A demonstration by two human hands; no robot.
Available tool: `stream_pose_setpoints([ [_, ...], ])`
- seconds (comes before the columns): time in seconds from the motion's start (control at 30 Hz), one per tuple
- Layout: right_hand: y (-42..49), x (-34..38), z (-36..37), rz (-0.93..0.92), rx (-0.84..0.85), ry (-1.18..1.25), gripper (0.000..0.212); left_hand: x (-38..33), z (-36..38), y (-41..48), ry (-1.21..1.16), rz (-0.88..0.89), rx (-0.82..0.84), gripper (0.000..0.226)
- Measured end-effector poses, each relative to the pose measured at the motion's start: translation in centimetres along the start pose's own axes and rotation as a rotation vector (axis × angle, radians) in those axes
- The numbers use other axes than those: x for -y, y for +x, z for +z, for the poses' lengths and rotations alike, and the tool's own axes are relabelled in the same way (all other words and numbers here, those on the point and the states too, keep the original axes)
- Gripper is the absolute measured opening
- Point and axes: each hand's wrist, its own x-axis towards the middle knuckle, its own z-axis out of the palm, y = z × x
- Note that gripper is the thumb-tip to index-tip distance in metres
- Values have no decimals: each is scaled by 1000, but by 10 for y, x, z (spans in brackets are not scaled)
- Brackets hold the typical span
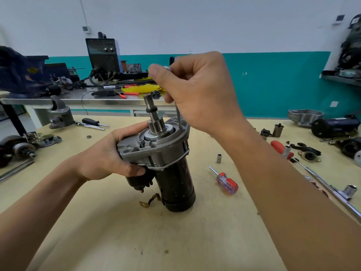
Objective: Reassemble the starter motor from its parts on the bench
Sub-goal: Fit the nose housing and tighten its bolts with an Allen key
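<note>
The starter motor (172,171) stands upright on the wooden bench (136,241), black body down, grey aluminium nose housing and pinion shaft (151,112) pointing up. My left hand (109,153) grips the housing flange and the small solenoid at its left side. Above it, my right hand (197,90) pinches a thin L-shaped metal key (178,116), whose lower end reaches down into the housing's right rim. A copper terminal strap (149,200) hangs near the base.
A red-handled screwdriver (226,181) and a small socket (219,158) lie right of the motor. A long ratchet bar (332,190), sockets and other starter parts (332,127) crowd the right edge. More parts (19,147) and a driver (91,122) lie at left. A steel table with a welder (103,55) stands behind.
</note>
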Motion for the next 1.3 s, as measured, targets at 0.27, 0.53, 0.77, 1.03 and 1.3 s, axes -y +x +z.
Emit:
stream_pose_setpoints([
  [0.27,7,-4,7,168,70,13,23,-2,2,1,-20,4,-3,92],
  [0.53,11,-7,-5,220,357,346,28,-5,5,1,-40,6,-5,91],
  [0.77,11,-9,-5,233,409,478,28,-4,4,1,-34,7,5,93],
  [1.03,13,-18,8,221,156,392,19,-3,4,1,-29,14,3,95],
  [1.3,8,-31,15,-257,-255,-27,8,-4,4,0,-2,14,-6,94],
])
